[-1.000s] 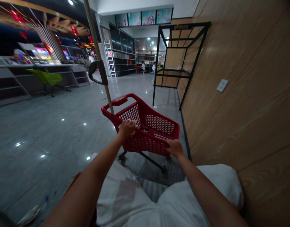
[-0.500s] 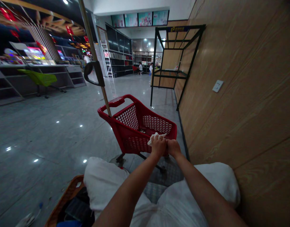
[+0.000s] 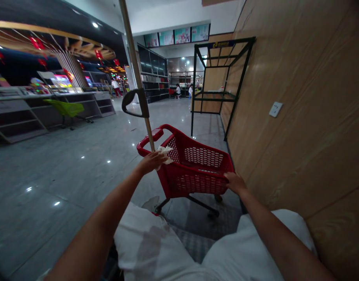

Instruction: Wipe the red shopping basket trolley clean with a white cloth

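A small red plastic shopping cart stands before my knees, its perforated basket turned sideways. My left hand presses a crumpled white cloth against the near rim, close to the handle end. Around the rim at the cart's right end, my right hand is closed, its fingertips partly hidden. A wooden pole with a dark loop grip rises from the handle side of the cart, just past my left hand.
The wooden wall with a socket runs close on my right. Beyond the cart is a dark metal frame rack. A green chair stands by the counter. Two people sit far back, and another stands farther left.
My left hand has slid left along the rim with the cloth, from beside my right hand to near the handle. The right hand stays at the cart's right end. The view has shifted.
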The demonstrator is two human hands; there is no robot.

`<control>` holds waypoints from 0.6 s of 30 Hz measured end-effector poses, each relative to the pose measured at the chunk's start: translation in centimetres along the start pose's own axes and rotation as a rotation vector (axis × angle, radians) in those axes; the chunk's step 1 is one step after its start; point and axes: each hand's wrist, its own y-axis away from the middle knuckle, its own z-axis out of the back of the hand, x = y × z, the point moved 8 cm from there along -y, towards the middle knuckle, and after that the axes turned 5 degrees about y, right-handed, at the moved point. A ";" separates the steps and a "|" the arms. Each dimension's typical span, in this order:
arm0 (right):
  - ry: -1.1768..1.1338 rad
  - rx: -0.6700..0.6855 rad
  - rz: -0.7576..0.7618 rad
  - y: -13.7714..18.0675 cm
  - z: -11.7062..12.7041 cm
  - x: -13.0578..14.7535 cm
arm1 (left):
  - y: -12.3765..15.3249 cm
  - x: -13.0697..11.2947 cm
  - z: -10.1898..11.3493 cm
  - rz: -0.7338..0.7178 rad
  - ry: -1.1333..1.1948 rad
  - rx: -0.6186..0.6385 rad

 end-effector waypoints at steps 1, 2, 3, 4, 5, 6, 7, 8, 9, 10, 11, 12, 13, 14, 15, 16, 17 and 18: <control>0.033 0.000 -0.061 0.1 -0.1 -1.3 | 0.4 -0.2 0.1 -0.006 0.007 0.001; 0.065 0.009 -0.115 0.2 -0.1 -2.6 | 1.0 -0.3 0.3 -0.010 0.011 -0.010; 0.092 0.028 -0.165 0.2 -0.1 -3.8 | 1.7 -0.4 0.6 -0.011 0.013 -0.033; 0.112 0.058 -0.219 0.2 -0.1 -4.9 | 2.5 -0.3 1.1 -0.010 0.011 -0.068; 0.121 0.094 -0.284 0.1 -0.1 -5.9 | 3.4 0.0 1.7 -0.004 0.006 -0.115; 0.116 0.132 -0.359 -0.1 0.1 -6.7 | 4.2 0.5 2.5 0.013 -0.005 -0.174; 0.099 0.162 -0.429 -0.4 0.5 -7.0 | 4.9 1.3 3.4 0.047 -0.022 -0.243; 0.069 0.175 -0.476 -0.9 1.2 -6.7 | 5.4 2.1 4.5 0.096 -0.044 -0.321; 0.024 0.169 -0.495 -1.7 2.0 -5.6 | 5.6 2.8 5.5 0.151 -0.065 -0.410; -0.027 0.129 -0.431 -2.9 3.3 -3.5 | 5.4 3.4 6.5 0.201 -0.079 -0.500; -0.095 0.066 -0.326 -4.3 4.8 -0.6 | 4.9 3.5 7.1 0.232 -0.081 -0.577; -0.184 -0.020 -0.186 -5.6 6.6 3.0 | 4.1 3.3 7.4 0.238 -0.072 -0.635; -0.295 -0.109 -0.049 -6.7 8.4 6.7 | 2.9 2.7 7.4 0.226 -0.051 -0.665; -0.413 -0.182 0.068 -7.6 10.1 10.3 | 1.5 1.8 6.9 0.178 -0.025 -0.644; -0.519 -0.244 0.146 -8.2 11.5 13.5 | 0.2 0.8 6.2 0.145 -0.005 -0.610; -0.605 -0.282 0.185 -8.7 12.5 16.3 | -0.8 0.1 5.7 0.142 0.009 -0.591; -0.671 -0.292 0.186 -9.0 13.0 18.6 | -1.5 -0.6 5.1 0.144 0.018 -0.578; -0.708 -0.285 0.148 -9.3 13.0 20.4 | -2.0 -1.2 4.8 0.159 0.021 -0.578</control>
